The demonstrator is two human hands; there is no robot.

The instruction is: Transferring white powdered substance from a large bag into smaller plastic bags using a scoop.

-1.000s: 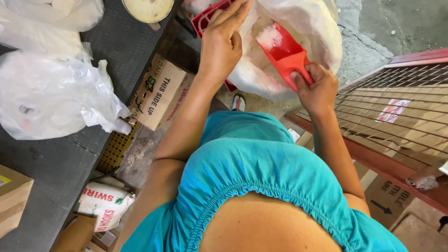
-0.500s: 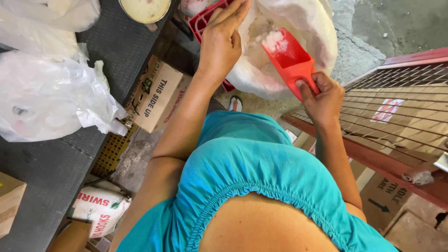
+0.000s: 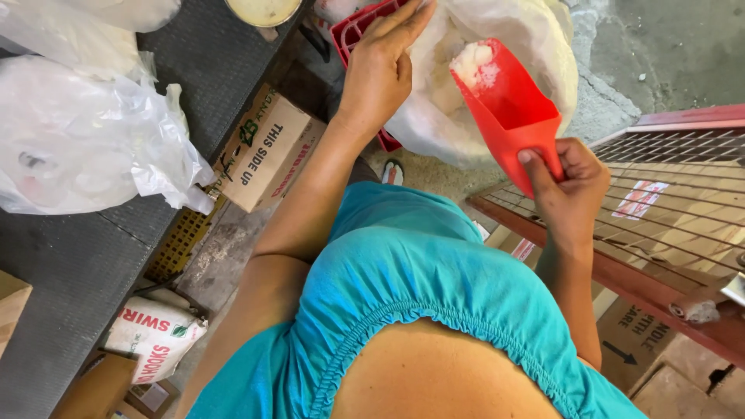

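Red scoop (image 3: 508, 109) in right hand (image 3: 570, 186)

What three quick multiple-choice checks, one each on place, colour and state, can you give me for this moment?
1. Where is the left hand?
A. on the edge of the white sack
B. flat on the dark table
C. on the wire rack

2. What colour is the scoop?
A. blue
B. red
C. yellow

3. What state is the scoop in?
A. empty, lying on the floor
B. holding some white powder, gripped by the right hand
C. buried out of sight in the sack

Answers:
1 A, the fingers lie along the sack's opening.
2 B, its plastic body is plainly red.
3 B, a white heap sits in its far end while the right hand grips its near end.
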